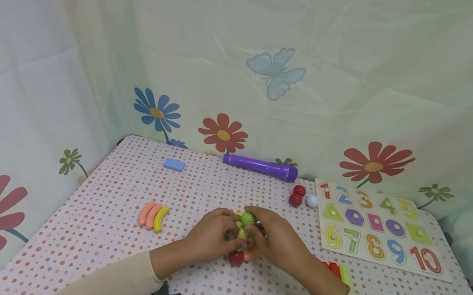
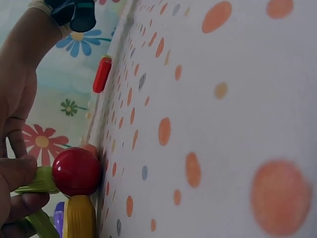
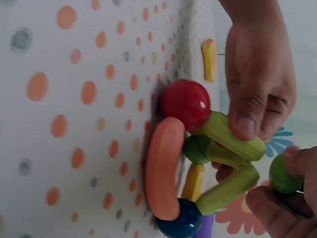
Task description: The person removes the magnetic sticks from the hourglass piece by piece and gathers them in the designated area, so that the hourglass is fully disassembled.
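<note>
A small construction of toy balls and sticks stands on the dotted table between the hands. Its parts include a red ball (image 1: 235,258), a curved orange-pink stick (image 3: 164,168), a dark blue ball (image 3: 181,220), a yellow stick (image 2: 79,218) and several light green sticks, two of them slanting upward. My left hand (image 1: 213,233) pinches an upper green stick (image 3: 230,134) between thumb and fingers. On the other side, my right hand (image 1: 283,237) pinches a light green ball (image 1: 248,218) close above the green stick ends. A darker green ball (image 3: 197,148) sits inside the construction.
Two pink and one yellow curved sticks (image 1: 158,219) lie to the left. Farther back are a blue block (image 1: 174,165), a purple tube (image 1: 260,166), two red balls (image 1: 295,200) and a white ball (image 1: 311,201). A number puzzle board (image 1: 321,217) lies right; red and green sticks (image 1: 345,275) are beside my right forearm.
</note>
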Motion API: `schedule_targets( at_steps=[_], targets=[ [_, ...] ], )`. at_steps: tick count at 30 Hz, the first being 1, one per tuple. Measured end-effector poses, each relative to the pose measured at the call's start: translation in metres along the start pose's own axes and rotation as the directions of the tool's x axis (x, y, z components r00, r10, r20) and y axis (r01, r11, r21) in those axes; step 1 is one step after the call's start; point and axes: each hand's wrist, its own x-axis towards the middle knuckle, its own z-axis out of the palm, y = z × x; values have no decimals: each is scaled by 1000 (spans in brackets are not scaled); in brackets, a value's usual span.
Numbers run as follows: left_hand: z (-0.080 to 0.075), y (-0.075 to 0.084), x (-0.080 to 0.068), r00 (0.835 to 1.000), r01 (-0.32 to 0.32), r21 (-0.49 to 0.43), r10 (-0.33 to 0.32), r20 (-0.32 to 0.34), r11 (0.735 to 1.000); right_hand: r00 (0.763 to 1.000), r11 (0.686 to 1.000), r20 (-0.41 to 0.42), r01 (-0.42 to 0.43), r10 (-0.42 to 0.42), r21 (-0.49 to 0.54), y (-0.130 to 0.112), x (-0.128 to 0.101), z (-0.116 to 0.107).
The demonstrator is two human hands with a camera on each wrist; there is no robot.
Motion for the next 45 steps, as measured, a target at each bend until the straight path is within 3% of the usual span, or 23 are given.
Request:
schedule_targets(
  at_steps=[6, 11, 20, 27, 45],
  targets=[
    [0, -1, 1, 1000, -1, 32, 0, 9, 999, 989, 999, -142, 26, -31, -38, 5, 3, -8],
    [-1, -2, 0, 1000, -3, 65, 1, 24, 998, 982, 994, -187, -30, 11, -100, 16, 8, -17],
    [-3, -2, 0, 998, 8, 99, -13, 56, 995, 975, 981, -184, -148, 124, -123, 55, 26, -32],
    [-4, -3, 0, 998, -1, 108, -6, 64, 994, 970, 978, -191, -174, 149, -119, 80, 41, -38],
    [-6, -6, -5, 994, 55, 117, -65, 85, 992, 930, 931, -90, -362, 356, -53, 122, 65, -27]
  ],
)
